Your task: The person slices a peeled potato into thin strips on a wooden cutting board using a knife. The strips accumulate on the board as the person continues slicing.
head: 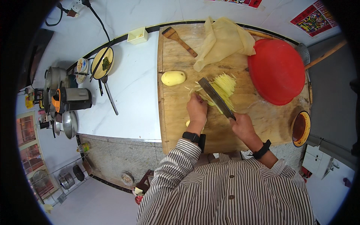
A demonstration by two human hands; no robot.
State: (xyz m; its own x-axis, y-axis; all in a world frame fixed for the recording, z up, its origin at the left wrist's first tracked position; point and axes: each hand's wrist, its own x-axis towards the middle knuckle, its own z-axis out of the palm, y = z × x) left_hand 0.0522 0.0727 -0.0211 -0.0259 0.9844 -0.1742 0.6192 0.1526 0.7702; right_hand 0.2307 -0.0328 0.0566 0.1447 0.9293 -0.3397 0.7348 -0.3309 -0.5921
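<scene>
My right hand (244, 127) grips the handle of a dark-bladed kitchen cleaver (215, 97), which slants up and leftward over the wooden board (270, 123). Curled fingers of my left hand (197, 109) rest on pale potato slices (209, 102) just left of the blade; the fingertips are partly hidden. Cut potato shreds (225, 84) form a pile along the blade's right side, and a few loose ones lie to its left. A whole peeled potato (173, 78) sits near the board's left edge. Another pale yellow piece (187, 123) shows partly behind my left wrist.
Farther back lie a wooden spatula (180, 40) and a yellowish cloth (225, 42). A red plastic basin (277, 71) stands at right, above a bowl of dark red-brown contents (300, 129). On the white counter (132, 84) are a bowl with greens (97, 66) and an electric cooker (74, 99).
</scene>
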